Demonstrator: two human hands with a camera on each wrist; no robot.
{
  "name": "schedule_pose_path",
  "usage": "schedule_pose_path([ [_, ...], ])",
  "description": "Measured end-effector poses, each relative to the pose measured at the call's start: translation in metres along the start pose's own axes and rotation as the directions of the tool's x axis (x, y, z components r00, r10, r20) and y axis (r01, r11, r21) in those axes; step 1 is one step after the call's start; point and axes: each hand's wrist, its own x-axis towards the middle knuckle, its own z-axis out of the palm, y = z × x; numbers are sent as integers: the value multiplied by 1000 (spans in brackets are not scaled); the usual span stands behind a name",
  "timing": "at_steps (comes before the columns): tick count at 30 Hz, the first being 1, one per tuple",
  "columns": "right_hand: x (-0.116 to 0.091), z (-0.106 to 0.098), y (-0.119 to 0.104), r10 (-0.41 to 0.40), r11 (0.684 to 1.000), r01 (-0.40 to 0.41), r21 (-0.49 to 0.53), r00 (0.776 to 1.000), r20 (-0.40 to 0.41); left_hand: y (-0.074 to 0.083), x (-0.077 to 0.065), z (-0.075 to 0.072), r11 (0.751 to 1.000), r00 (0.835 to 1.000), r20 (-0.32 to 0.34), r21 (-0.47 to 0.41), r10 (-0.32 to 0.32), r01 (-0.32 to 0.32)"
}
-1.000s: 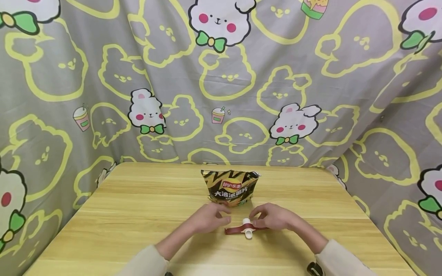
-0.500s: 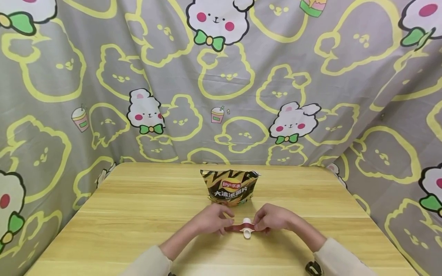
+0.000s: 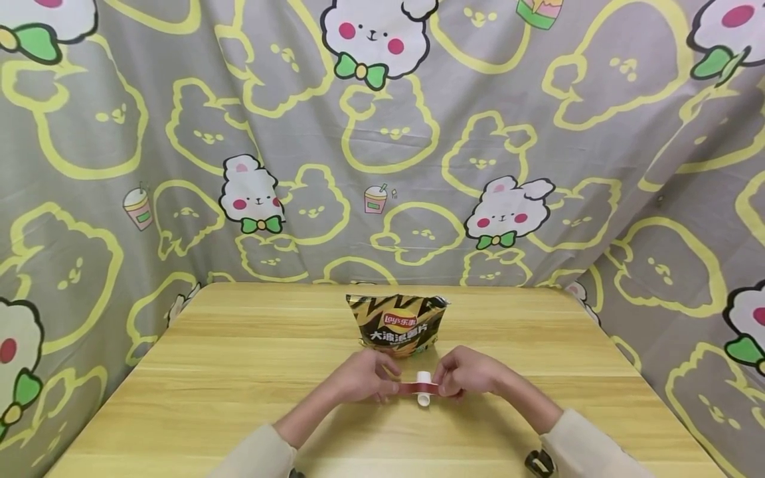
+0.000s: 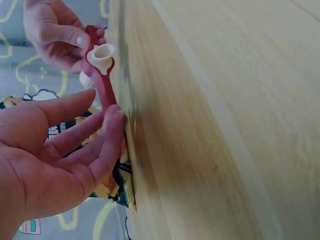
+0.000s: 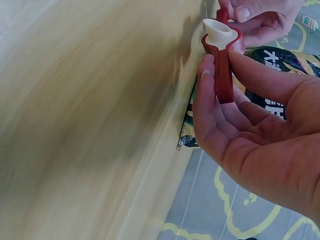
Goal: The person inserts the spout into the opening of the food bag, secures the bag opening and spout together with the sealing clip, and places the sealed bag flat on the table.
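Observation:
A red bag clip (image 3: 426, 389) with a white spout (image 3: 423, 399) through its middle lies crosswise between the two hands. My right hand (image 3: 469, 374) pinches its right arm between thumb and fingers, plainly seen in the right wrist view, where the clip's red arm (image 5: 223, 85) ends inside the hand. My left hand (image 3: 363, 378) has its fingertips on the clip's other end, thumb beside it; in the left wrist view its curled fingers (image 4: 111, 135) meet the red tip. Just behind the hands stands a black and gold Lay's chip bag (image 3: 399, 325), upright.
The wood-grain table (image 3: 239, 345) stretches to both sides and in front of the hands. A grey curtain (image 3: 323, 139) with yellow outlines and white cartoon animals encloses its back and sides.
The left hand has moved right onto the clip's left end, and the right hand has taken a pinch on the other arm. The clip has shifted slightly away from the body. The bag stays put.

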Motion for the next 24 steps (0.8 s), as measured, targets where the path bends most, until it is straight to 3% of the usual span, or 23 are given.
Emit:
schedule_pose_path([
  [10,3,1,-5,-4,1000,5,15,1000,-21,-3,-1,-1,998,998,-67,58,12,-8],
  [17,6,1,-14,-60,994,54,-93,996,-66,-2,0,-5,994,990,-129,106,55,-42],
  [24,13,8,-24,-127,977,93,-190,977,-172,2,2,-4,993,984,-161,111,70,-52],
])
